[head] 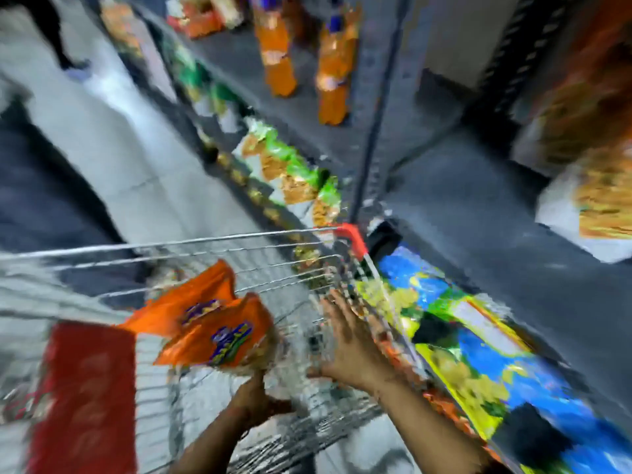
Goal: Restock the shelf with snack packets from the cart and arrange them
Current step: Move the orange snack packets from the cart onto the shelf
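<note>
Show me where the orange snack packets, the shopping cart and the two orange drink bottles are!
orange snack packets (219, 333): head view, front of the nearer packet, held by the left hand (253, 401).
shopping cart (352, 239): head view, red corner of its rim.
orange drink bottles (277, 53): head view, body of the left bottle.

Head view tilts steeply down, close over cart (205, 268) and shelf (444, 186).
</note>
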`<state>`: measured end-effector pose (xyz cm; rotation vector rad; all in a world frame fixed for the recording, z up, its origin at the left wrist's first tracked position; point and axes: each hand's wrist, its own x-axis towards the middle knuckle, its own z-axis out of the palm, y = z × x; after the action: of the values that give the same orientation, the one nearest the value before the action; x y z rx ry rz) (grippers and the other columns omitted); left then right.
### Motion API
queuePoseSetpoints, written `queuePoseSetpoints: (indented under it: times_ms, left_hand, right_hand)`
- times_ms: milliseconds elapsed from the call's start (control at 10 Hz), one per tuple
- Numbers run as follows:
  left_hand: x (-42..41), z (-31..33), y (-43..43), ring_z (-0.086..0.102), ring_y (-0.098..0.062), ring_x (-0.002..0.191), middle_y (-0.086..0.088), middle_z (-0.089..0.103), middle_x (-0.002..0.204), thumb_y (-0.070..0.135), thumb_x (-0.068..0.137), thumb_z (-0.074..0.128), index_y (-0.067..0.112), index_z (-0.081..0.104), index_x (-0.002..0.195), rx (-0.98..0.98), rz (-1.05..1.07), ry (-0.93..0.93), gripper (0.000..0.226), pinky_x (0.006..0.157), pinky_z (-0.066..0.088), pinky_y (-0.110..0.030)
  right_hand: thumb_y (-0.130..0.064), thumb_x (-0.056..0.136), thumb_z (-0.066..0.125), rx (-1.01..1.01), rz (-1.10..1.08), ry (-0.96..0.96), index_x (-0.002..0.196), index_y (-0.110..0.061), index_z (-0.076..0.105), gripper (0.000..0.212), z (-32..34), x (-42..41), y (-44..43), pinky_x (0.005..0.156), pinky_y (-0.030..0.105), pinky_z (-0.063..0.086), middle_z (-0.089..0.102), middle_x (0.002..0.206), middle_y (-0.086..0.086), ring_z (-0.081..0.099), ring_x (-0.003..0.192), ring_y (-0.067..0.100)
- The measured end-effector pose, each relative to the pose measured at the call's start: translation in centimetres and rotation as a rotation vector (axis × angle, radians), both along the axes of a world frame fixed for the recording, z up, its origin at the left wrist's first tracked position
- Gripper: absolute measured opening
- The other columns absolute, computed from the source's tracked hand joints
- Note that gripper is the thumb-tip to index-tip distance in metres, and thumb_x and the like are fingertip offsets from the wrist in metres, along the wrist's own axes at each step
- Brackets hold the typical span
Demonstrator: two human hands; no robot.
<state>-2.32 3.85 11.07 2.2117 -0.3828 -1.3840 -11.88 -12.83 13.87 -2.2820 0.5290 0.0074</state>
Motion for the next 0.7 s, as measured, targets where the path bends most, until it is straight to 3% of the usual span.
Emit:
queuePoseSetpoints:
  times_ms: [100,200,300,400,500,600,700]
  left_hand:
    - [2.0,-3.7,3.2,0.061,-0.023,0.100,-0.018,0.061,0.119,0.060,0.022,0.086,-0.003,0.047,0.122,0.104,0.238,0.193,0.124,0.090,0.051,-0.032]
    - [3.7,-7.5,4.5,0.049,-0.033,0.120,-0.026,0.045,0.134,0.024,0.041,0.092,0.003,0.031,0.134,0.035,0.603,0.214,0.113,0.100,0.042,-0.040]
    - [5.1,-11.6,4.0,0.037,-0.034,0.130,-0.027,0.036,0.140,-0.012,0.061,0.076,0.002,0.026,0.136,-0.084,0.827,0.139,0.090,0.102,0.035,-0.041]
    - [5.8,-15.3,3.5,0.051,-0.032,0.115,-0.018,0.054,0.125,0.004,0.041,0.083,-0.001,0.043,0.126,-0.191,0.915,0.060,0.094,0.091,0.043,-0.037]
    - [5.9,-16.4,2.5,0.056,-0.036,0.103,-0.017,0.057,0.113,0.015,0.031,0.077,-0.003,0.047,0.121,-0.313,1.049,0.089,0.096,0.061,0.060,-0.034]
    - [6.7,-13.2,2.6,0.055,-0.030,0.097,-0.014,0.058,0.104,-0.013,0.047,0.077,-0.007,0.051,0.116,-0.256,0.817,0.063,0.074,0.051,0.055,-0.014]
    - [6.6,-10.4,2.6,0.060,-0.030,0.083,-0.006,0.062,0.086,-0.018,0.057,0.072,-0.011,0.048,0.115,-0.267,0.663,0.108,0.063,0.052,0.056,-0.016]
  right_hand:
    - [-0.042,0.056,0.082,0.092,0.092,0.182,0.144,-0.013,0.006,0.119,-3.6,4.1,0.4,0.117,0.030,0.013,-0.003,0.156,0.006,0.001,0.143,0.017]
    - [-0.026,0.054,0.087,0.251,0.090,0.324,0.144,-0.010,0.007,0.121,-8.3,8.2,0.9,0.117,0.032,0.014,0.001,0.156,0.012,0.004,0.144,0.023]
    - [-0.003,0.059,0.082,0.392,0.035,0.401,0.142,-0.005,0.014,0.107,-12.0,11.0,1.1,0.104,0.018,0.022,0.017,0.152,0.016,0.019,0.140,0.026]
    - [0.012,0.079,0.057,0.470,0.086,0.521,0.138,-0.001,0.023,0.070,-14.5,12.2,2.0,0.097,0.022,0.034,0.036,0.137,0.007,0.033,0.131,0.021]
    - [0.012,0.079,0.056,0.453,-0.009,0.472,0.139,-0.007,0.024,0.070,-16.5,12.3,2.4,0.107,0.035,0.033,0.035,0.142,0.010,0.033,0.134,0.027]
    - [0.004,0.077,0.062,0.522,-0.153,0.479,0.132,-0.005,0.036,0.061,-15.4,11.9,2.5,0.106,0.040,0.037,0.048,0.130,0.014,0.042,0.126,0.031]
    - [-0.005,0.062,0.079,0.611,-0.196,0.406,0.128,-0.011,0.041,0.077,-13.1,10.0,2.2,0.106,0.049,0.038,0.049,0.134,0.017,0.046,0.124,0.033]
